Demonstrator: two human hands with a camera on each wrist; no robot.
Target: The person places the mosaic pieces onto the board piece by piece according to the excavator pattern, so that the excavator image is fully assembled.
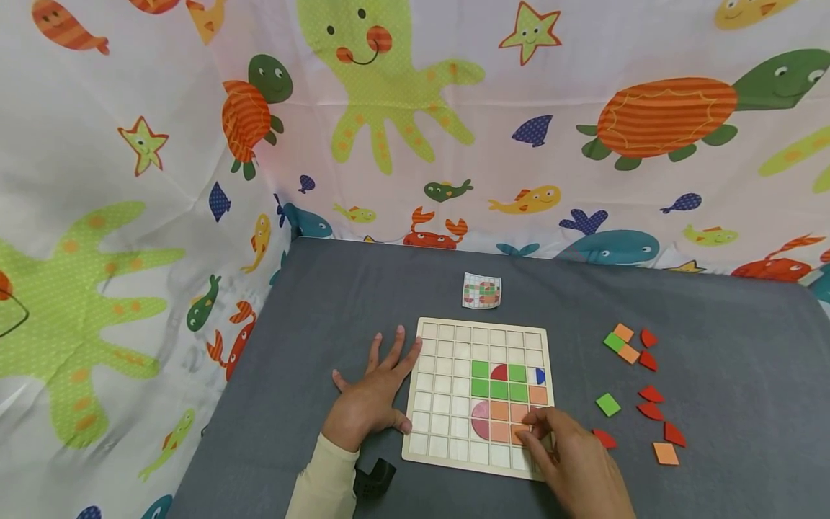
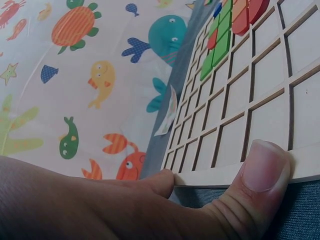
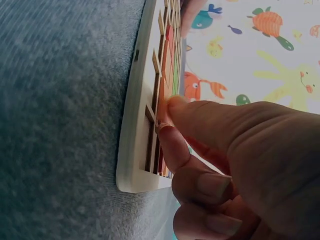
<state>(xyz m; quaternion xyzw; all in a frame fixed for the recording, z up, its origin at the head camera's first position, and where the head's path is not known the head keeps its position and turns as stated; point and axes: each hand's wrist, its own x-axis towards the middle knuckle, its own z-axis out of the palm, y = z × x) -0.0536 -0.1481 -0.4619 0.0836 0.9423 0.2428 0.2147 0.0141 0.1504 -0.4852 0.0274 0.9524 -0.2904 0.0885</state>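
Observation:
A pale wooden grid board [image 1: 441,425] lies on the dark grey cloth. My left hand [image 1: 369,404] has its fingers spread along the left edge, the thumb [image 2: 262,165] resting on the rim in the left wrist view. Over the lower right cells, my right hand [image 1: 577,458] pinches an orange square tile [image 1: 518,435] between thumb and index finger, right at its cell. Green squares [image 1: 498,390], other orange squares [image 1: 499,432], red quarter-rounds [image 1: 498,372] and a blue piece [image 1: 540,375] sit in cells nearby. The right hand hides the board's lower right corner.
A small printed pattern card [image 1: 482,290] lies behind the board. To the right are scattered loose red quarter-rounds [image 1: 651,394], a green square [image 1: 608,404] and an orange square [image 1: 665,453]. A black strap-like object [image 1: 375,478] sits by the left wrist. A sea-animal curtain [image 1: 454,144] stands behind.

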